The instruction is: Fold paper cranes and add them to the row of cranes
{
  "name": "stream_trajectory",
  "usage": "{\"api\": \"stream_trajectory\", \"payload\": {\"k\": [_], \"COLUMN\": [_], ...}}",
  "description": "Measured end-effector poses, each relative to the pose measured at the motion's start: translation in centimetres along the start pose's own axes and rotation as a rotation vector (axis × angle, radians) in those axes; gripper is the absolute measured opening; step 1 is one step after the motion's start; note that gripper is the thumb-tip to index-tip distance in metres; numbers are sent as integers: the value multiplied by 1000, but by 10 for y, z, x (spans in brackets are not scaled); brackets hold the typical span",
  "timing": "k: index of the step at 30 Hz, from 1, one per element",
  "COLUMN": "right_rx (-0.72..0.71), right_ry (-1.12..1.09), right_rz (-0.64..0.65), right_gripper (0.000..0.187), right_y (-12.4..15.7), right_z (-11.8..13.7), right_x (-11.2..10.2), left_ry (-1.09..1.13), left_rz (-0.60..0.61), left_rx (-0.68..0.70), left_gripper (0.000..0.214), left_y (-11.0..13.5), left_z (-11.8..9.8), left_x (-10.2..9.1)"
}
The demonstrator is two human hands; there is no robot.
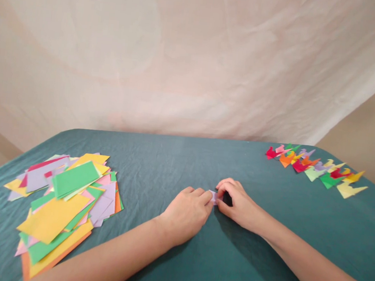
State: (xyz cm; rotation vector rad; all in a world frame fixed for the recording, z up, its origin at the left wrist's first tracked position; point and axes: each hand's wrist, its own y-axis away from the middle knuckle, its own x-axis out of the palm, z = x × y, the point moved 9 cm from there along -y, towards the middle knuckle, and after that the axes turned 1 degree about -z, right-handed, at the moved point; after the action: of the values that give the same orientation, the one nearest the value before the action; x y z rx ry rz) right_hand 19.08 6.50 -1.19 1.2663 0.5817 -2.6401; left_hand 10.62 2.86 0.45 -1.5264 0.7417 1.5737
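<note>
A small lilac piece of folded paper shows between my two hands, low over the middle of the table. My left hand is closed on its left side, with the back of the hand turned up and most of the paper hidden beneath the fingers. On the right edge, my right hand pinches the same paper between thumb and fingertips. Its exact folds are too small and covered to make out.
Loose coloured paper sheets lie in an untidy pile on the left. At the back right stand several folded paper birds in rows. A dark green cloth covers the table, and a pale sheet hangs behind it.
</note>
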Motion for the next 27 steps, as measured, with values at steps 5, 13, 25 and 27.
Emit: {"api": "stream_trajectory", "payload": {"k": [5, 13, 25, 27], "right_rx": [-29, -236, -310, -310], "right_ry": [56, 340, 737, 758], "right_rz": [-5, 29, 76, 83], "right_gripper": [18, 35, 32, 32], "right_y": [2, 26, 37, 37], "right_z": [5, 30, 55, 56], "right_x": [1, 7, 20, 21], "left_ry": [-9, -50, -93, -88], "left_rz": [13, 7, 32, 33], "left_rx": [26, 39, 44, 38], "left_gripper": [20, 25, 23, 23], "left_y": [2, 3, 3, 3], "left_z": [-3, -5, -10, -10], "left_x": [1, 1, 0, 0]}}
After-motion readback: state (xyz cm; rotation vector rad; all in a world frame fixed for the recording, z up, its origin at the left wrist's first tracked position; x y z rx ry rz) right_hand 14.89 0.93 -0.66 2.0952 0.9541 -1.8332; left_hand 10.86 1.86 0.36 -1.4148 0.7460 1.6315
